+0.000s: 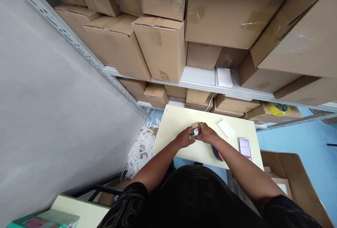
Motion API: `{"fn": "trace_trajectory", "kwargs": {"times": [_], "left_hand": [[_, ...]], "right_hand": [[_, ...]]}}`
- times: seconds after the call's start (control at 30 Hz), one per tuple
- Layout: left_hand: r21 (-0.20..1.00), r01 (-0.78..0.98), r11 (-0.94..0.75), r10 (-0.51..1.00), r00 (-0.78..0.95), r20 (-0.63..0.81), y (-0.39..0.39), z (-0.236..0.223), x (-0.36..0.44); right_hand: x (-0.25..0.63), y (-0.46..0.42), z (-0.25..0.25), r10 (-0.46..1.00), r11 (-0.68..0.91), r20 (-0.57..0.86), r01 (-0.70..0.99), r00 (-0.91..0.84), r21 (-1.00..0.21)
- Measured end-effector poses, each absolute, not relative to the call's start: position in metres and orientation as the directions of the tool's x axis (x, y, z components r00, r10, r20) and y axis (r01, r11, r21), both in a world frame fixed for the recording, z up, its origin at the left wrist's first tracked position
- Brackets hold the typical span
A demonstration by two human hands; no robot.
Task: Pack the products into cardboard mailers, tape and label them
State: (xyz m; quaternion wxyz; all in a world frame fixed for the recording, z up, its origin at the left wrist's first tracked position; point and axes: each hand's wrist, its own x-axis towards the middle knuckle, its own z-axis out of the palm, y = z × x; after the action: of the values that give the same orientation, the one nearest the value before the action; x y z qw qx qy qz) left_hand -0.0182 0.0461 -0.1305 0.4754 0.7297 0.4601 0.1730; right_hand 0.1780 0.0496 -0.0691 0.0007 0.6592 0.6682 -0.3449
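Black shirt (195, 200) cloth on our belly is nearest in the head view; past it, over the pale table (179, 119), our left hand (185, 138) and right hand (207, 134) hold a small shiny thing (196, 132) with a brown flap (195, 125); it sits between our bent fingers, which grip it from both sides, so neither hand looks nearer; we cannot tell which way its long side runs, as our fingers hide much of it; our right arm covers part of a blue and orange thing (218, 153); the phone (244, 148) is partly blurred.
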Motion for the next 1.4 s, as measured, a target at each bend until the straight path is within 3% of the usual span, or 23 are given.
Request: {"fn": "trace_trajectory", "kwargs": {"times": [0.13,0.23,0.37,0.43,0.57,0.73,1.07,1.27,1.4], "left_hand": [[0.891,0.442,-0.107,0.870,0.475,-0.131,0.049,-0.132,-0.023],[0.903,0.430,0.000,0.885,0.420,-0.200,0.049,-0.134,-0.023],[0.895,0.426,0.129,0.923,0.277,-0.265,0.037,-0.136,-0.016],[0.909,0.399,0.118,0.937,0.258,-0.235,0.029,-0.134,-0.014],[0.927,0.375,0.001,0.942,0.312,-0.127,0.025,-0.122,-0.015],[0.903,0.423,-0.072,0.877,0.458,-0.145,0.042,-0.109,-0.021],[0.905,0.302,0.300,0.891,0.252,-0.379,0.037,-0.128,-0.010],[0.876,0.435,0.207,0.922,0.213,-0.323,0.039,-0.116,-0.004],[0.880,0.418,0.226,0.927,0.185,-0.326,0.033,-0.112,0.001]], "right_hand": [[0.197,0.031,-0.088,0.921,-0.203,-0.370,0.659,-0.123,-0.724],[0.208,0.021,-0.110,0.923,-0.254,-0.369,0.549,-0.107,-0.796],[0.211,0.016,-0.134,0.916,-0.274,-0.388,0.549,-0.099,-0.789],[0.210,0.016,-0.138,0.917,-0.284,-0.388,0.534,-0.090,-0.796],[0.211,0.015,-0.137,0.929,-0.257,-0.352,0.485,-0.115,-0.836],[0.209,0.014,-0.133,0.935,-0.221,-0.331,0.513,-0.131,-0.829],[0.200,0.009,-0.127,0.928,-0.247,-0.354,0.521,-0.116,-0.817],[0.197,0.010,-0.132,0.935,-0.236,-0.339,0.530,-0.103,-0.814],[0.198,0.014,-0.129,0.932,-0.239,-0.346,0.541,-0.104,-0.806]]}}
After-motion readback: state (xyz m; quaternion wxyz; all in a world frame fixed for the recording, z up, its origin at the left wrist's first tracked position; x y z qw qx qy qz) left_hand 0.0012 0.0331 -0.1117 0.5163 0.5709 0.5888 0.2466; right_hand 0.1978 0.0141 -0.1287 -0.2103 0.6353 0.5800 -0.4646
